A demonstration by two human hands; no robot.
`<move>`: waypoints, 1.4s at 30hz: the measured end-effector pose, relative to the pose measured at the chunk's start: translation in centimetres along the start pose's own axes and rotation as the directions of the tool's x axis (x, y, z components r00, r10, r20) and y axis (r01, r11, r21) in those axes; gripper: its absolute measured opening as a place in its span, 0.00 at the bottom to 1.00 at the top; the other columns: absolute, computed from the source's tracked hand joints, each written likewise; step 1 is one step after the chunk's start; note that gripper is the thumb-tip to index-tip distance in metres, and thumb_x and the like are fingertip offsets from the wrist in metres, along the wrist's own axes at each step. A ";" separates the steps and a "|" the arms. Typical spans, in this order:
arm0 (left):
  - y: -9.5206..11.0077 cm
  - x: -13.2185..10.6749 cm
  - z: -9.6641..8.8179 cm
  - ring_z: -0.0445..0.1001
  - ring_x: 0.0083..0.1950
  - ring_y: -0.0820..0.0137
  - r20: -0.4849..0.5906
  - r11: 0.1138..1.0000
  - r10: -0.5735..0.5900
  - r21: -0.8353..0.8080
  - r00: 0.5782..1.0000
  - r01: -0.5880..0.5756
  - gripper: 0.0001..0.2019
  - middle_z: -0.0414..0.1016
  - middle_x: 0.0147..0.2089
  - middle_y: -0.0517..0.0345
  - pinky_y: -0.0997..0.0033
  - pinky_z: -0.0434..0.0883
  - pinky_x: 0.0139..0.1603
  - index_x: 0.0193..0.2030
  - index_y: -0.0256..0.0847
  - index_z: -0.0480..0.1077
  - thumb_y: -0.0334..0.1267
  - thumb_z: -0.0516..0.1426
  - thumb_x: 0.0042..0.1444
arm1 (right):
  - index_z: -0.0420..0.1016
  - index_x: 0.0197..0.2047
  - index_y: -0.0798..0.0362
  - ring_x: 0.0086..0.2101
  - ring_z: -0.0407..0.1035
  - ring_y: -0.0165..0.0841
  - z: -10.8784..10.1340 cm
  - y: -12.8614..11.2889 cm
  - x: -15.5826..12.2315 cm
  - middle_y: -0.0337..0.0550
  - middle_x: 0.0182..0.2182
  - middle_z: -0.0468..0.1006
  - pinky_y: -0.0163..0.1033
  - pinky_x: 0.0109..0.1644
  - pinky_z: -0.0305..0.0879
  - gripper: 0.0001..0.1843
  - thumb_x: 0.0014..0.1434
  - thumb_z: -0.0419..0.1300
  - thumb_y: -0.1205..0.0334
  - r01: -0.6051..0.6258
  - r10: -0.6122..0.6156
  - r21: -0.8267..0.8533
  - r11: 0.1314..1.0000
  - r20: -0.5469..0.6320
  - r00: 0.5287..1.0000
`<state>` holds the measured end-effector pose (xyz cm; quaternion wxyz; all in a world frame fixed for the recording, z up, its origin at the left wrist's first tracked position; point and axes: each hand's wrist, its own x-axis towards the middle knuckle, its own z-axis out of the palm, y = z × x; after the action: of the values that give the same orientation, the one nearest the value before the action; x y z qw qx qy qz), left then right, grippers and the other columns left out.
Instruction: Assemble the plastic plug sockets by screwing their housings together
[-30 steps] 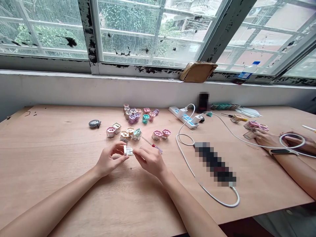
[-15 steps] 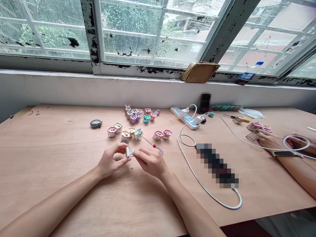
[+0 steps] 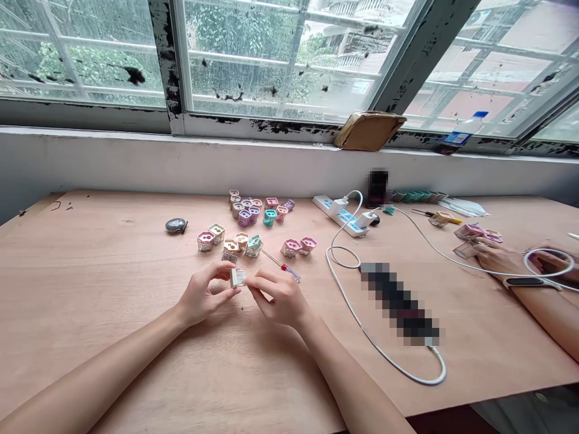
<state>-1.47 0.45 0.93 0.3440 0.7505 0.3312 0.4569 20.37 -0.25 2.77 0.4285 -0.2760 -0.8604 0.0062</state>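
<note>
A small white part [image 3: 236, 277] is held just above the tabletop [image 3: 113, 301], slightly left of the frame's centre. It is pinched between thumb and fingers of the left hand [image 3: 202, 295], whose grip is clamped on it. Its right edge is met by the fingertips of the right hand [image 3: 281, 296], whose grip is also closed on it. A red-handled screwdriver [image 3: 284, 267] lies just beyond the right hand. Small coloured housings [image 3: 253, 226] are clustered further up. A white cable [image 3: 362, 328] is looped to the right, and another person's hand [image 3: 495, 256] rests at the right edge.
</note>
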 end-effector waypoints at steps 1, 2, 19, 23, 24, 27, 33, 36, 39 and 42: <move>0.0 0.0 0.0 0.80 0.47 0.65 -0.003 1.000 0.004 -0.001 1.000 -0.004 0.18 0.79 0.47 0.54 0.63 0.78 0.52 0.55 0.43 0.69 0.39 0.65 0.59 | 0.78 0.42 0.54 0.26 0.65 0.29 0.0 0.0 0.0 0.41 0.27 0.74 0.34 0.29 0.58 0.12 0.65 0.54 0.74 -0.004 0.004 0.024 1.000 -0.008 1.000; 0.0 0.0 0.1 0.80 0.47 0.66 -0.006 1.000 0.010 -0.001 1.000 -0.010 0.18 0.79 0.48 0.54 0.62 0.78 0.52 0.55 0.43 0.69 0.38 0.65 0.59 | 0.78 0.42 0.54 0.26 0.65 0.29 0.0 0.0 0.0 0.41 0.27 0.74 0.34 0.28 0.58 0.12 0.65 0.54 0.74 -0.009 0.010 0.045 0.999 -0.013 1.000; -0.2 -0.1 0.1 0.79 0.53 0.64 -0.017 0.996 0.084 0.009 0.996 -0.084 0.18 0.78 0.55 0.52 0.59 0.78 0.56 0.57 0.44 0.68 0.34 0.63 0.61 | 0.76 0.44 0.53 0.25 0.68 0.28 0.4 0.3 -0.4 0.40 0.29 0.77 0.34 0.31 0.62 0.07 0.67 0.57 0.69 -0.128 0.127 0.078 0.989 0.018 0.992; -0.2 0.0 0.1 0.79 0.52 0.63 -0.010 0.997 0.072 0.025 0.997 -0.071 0.18 0.78 0.55 0.52 0.58 0.77 0.57 0.57 0.44 0.68 0.35 0.63 0.61 | 0.76 0.43 0.53 0.25 0.67 0.28 0.5 0.4 -0.4 0.40 0.28 0.77 0.33 0.30 0.62 0.07 0.67 0.57 0.69 -0.128 0.126 0.068 0.989 0.025 0.992; -0.2 0.0 0.1 0.79 0.52 0.63 -0.009 0.997 0.070 0.028 0.998 -0.070 0.18 0.78 0.54 0.52 0.58 0.77 0.57 0.57 0.44 0.68 0.35 0.63 0.61 | 0.77 0.43 0.53 0.25 0.67 0.28 0.5 0.4 -0.4 0.40 0.28 0.77 0.33 0.30 0.61 0.07 0.67 0.57 0.69 -0.121 0.120 0.067 0.990 0.022 0.993; -0.2 0.0 0.1 0.78 0.52 0.64 -0.013 0.997 0.074 0.038 0.997 -0.073 0.18 0.78 0.54 0.53 0.59 0.77 0.57 0.57 0.44 0.68 0.35 0.63 0.61 | 0.77 0.43 0.53 0.24 0.66 0.28 0.6 0.4 -0.5 0.40 0.28 0.77 0.33 0.29 0.59 0.08 0.67 0.57 0.70 -0.103 0.102 0.073 0.992 0.017 0.995; -0.2 0.1 0.0 0.76 0.56 0.63 0.018 0.983 0.138 0.116 0.990 -0.139 0.17 0.77 0.55 0.52 0.59 0.76 0.58 0.58 0.44 0.68 0.32 0.60 0.62 | 0.77 0.39 0.53 0.25 0.66 0.28 0.8 0.5 -0.6 0.39 0.26 0.75 0.33 0.30 0.59 0.06 0.67 0.58 0.67 -0.132 0.129 0.076 0.988 0.045 0.991; -0.5 0.1 0.0 0.73 0.61 0.61 0.113 0.943 0.219 0.231 0.969 -0.240 0.19 0.74 0.59 0.49 0.56 0.73 0.62 0.59 0.44 0.68 0.26 0.55 0.63 | 0.74 0.33 0.53 0.25 0.66 0.28 0.3 1.3 -0.7 0.39 0.25 0.74 0.34 0.30 0.59 0.10 0.68 0.58 0.63 -0.191 0.191 0.025 0.981 0.009 0.982; -0.7 0.1 0.0 0.71 0.63 0.61 0.219 0.889 0.282 0.305 0.934 -0.340 0.23 0.72 0.62 0.47 0.54 0.72 0.62 0.61 0.45 0.68 0.22 0.50 0.63 | 0.71 0.30 0.53 0.26 0.67 0.29 -1.0 2.9 -0.9 0.40 0.26 0.75 0.35 0.31 0.58 0.13 0.68 0.57 0.62 -0.288 0.282 -0.174 0.942 -0.057 0.958; -0.7 0.1 0.0 0.71 0.63 0.61 0.208 0.897 0.274 0.296 0.939 -0.327 0.23 0.72 0.62 0.46 0.55 0.72 0.62 0.61 0.45 0.67 0.23 0.50 0.63 | 0.71 0.33 0.53 0.31 0.70 0.33 -2.5 4.4 -1.4 0.42 0.31 0.76 0.37 0.33 0.57 0.10 0.65 0.62 0.59 -0.409 0.431 -0.387 0.826 -0.031 0.902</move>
<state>-1.57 0.95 0.42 0.1660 0.8735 0.2529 0.3814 24.95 2.24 2.23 0.3289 -0.5366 -0.7747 -0.0607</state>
